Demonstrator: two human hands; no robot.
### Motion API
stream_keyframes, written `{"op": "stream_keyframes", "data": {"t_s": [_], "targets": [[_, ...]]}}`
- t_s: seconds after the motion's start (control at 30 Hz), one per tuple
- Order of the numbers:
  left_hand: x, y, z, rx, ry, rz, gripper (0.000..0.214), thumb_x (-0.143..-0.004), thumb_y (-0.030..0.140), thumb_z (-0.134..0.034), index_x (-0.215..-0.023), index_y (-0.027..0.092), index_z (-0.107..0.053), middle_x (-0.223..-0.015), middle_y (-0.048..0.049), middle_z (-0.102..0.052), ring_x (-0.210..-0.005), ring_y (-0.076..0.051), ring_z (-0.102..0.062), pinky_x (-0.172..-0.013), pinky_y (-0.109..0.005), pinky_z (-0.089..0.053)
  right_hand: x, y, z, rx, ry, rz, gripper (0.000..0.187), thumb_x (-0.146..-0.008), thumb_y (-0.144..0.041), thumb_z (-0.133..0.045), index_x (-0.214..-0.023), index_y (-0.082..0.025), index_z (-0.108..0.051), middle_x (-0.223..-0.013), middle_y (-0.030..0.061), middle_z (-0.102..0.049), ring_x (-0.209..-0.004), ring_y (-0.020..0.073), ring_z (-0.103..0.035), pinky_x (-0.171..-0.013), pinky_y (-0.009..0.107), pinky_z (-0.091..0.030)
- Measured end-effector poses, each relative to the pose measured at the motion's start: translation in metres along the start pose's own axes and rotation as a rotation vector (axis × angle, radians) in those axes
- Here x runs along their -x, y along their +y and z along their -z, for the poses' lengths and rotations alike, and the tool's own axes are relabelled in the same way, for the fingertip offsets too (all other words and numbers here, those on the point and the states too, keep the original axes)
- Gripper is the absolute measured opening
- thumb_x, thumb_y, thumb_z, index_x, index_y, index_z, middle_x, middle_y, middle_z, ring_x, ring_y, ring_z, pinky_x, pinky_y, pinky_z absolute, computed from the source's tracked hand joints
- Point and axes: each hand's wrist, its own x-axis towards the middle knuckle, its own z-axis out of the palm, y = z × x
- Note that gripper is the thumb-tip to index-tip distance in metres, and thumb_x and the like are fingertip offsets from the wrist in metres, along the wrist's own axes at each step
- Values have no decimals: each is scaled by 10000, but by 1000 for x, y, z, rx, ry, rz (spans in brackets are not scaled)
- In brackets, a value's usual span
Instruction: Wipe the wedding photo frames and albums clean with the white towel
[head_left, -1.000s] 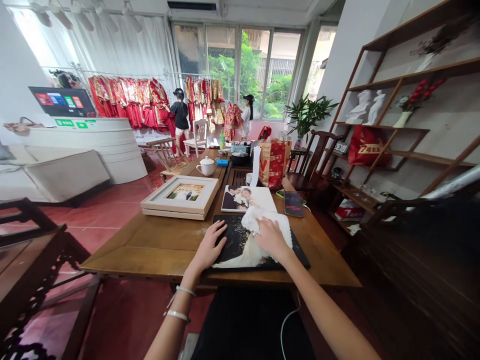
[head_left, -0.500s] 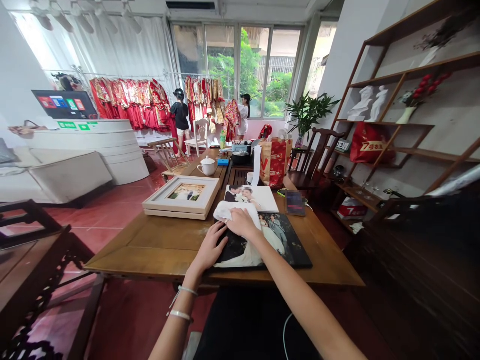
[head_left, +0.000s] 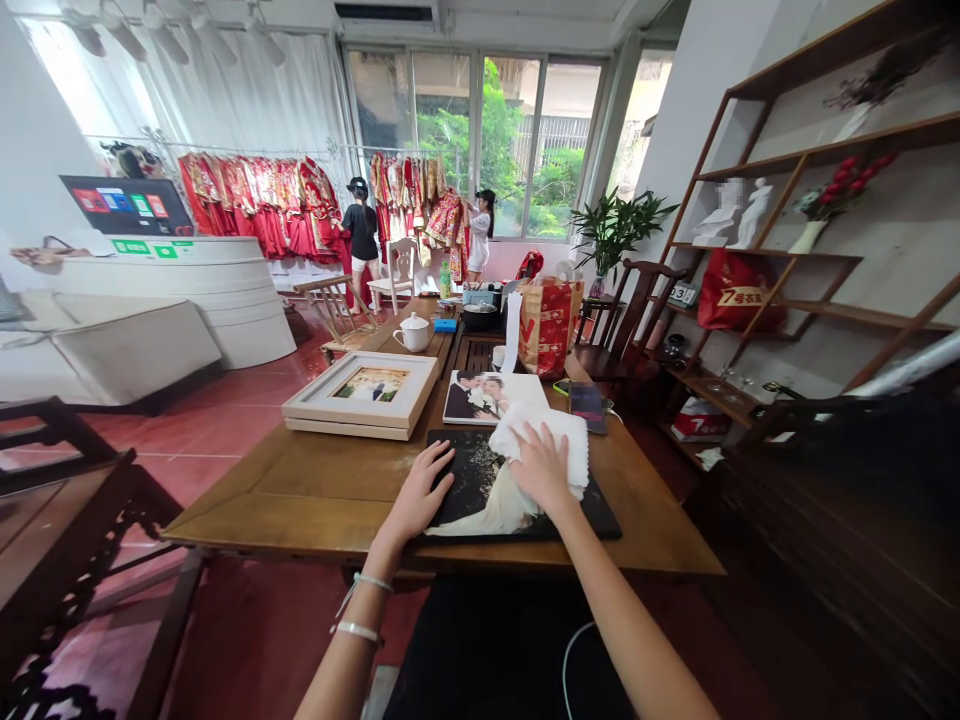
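A dark wedding photo board (head_left: 480,490) lies flat near the front edge of the wooden table (head_left: 315,490). My left hand (head_left: 420,492) rests flat on its left edge, fingers stretched out. My right hand (head_left: 541,468) presses a white cloth (head_left: 551,435) onto the upper right part of the photo, fingers spread over the cloth.
Behind the board lie a second wedding photo (head_left: 491,397), a phone (head_left: 586,407) and a stack of white picture frames (head_left: 364,393). Further back stand a white teapot (head_left: 412,333) and a red bag (head_left: 547,325). Two people (head_left: 361,240) handle red garments by the windows. Shelving (head_left: 787,280) fills the right wall.
My right hand has swept the cloth across the photo, left toward the upper left corner and then back to the right. My left hand has stayed in place.
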Motion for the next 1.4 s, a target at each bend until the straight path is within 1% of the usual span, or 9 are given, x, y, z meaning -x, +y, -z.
{"op": "stream_keyframes", "data": {"t_s": [0.17,0.33,0.47,0.63,0.87,1.0,1.1,1.27,1.4], "targets": [[-1,1,1,30,8,8,367,-922,227,-401,-1228,218,-603,-1398,-93,-498,-1352,-236,-370,-1129,-486,-271,59,-38,-5,-74,-65,287,664,-760,-236,-535,-1400,-348,-397,-1515,-25,-314,-1417,249,-133,-1126,521,14],[0,0,2,18,9,5,389,-904,181,-403,-1245,210,-588,-1403,-97,-491,-1360,-227,-359,-1135,-481,-263,103,-19,5,-215,-181,423,765,-667,-123,-464,-1386,-377,-408,-1510,-89,-303,-1422,191,-133,-1144,485,-4],[1,-1,1,-4,-6,-6,408,-911,168,-381,-1274,213,-560,-1422,-89,-469,-1372,-218,-339,-1147,-489,-235,89,23,13,-138,-154,270,742,-682,-114,-436,-1387,-343,-424,-1496,-79,-332,-1413,200,-178,-1152,475,-41],[1,0,1,-23,-9,-23,414,-908,157,-379,-1276,226,-557,-1419,-84,-474,-1370,-222,-343,-1142,-505,-242,37,59,17,46,-121,103,653,-786,-172,-453,-1422,-296,-374,-1519,-16,-299,-1406,254,-192,-1129,519,-113],[0,0,2,-37,-19,-25,405,-911,171,-373,-1271,192,-557,-1417,-102,-471,-1367,-227,-342,-1144,-490,-246,-12,10,7,55,-118,168,622,-857,-303,-479,-1455,-288,-306,-1546,51,-233,-1407,347,-125,-1082,620,-43],[0,0,2,-33,-13,-33,401,-901,160,-388,-1258,204,-568,-1405,-96,-486,-1359,-233,-355,-1133,-501,-265,11,-24,0,42,-133,323,699,-800,-274,-532,-1453,-329,-291,-1557,20,-203,-1420,304,-85,-1106,569,6],[0,1,2,-30,4,-19,388,-898,166,-403,-1236,218,-586,-1396,-91,-498,-1353,-237,-368,-1125,-501,-283,50,-27,1,9,-168,441,762,-744,-239,-550,-1451,-349,-286,-1561,-4,-184,-1427,284,-56,-1116,549,30],[1,1,1,-31,-1,-7,396,-905,168,-391,-1256,205,-569,-1409,-98,-483,-1363,-227,-353,-1137,-497,-259,105,7,12,-77,-218,504,869,-660,-137,-491,-1447,-413,-248,-1557,-83,-162,-1434,214,-49,-1140,505,19],[2,0,1,-28,-3,-18,407,-909,165,-384,-1272,228,-556,-1416,-81,-479,-1366,-217,-348,-1142,-492,-252,95,49,19,-3,-169,335,863,-645,-109,-461,-1443,-387,-287,-1541,-72,-222,-1427,215,-116,-1144,504,-52]]}}
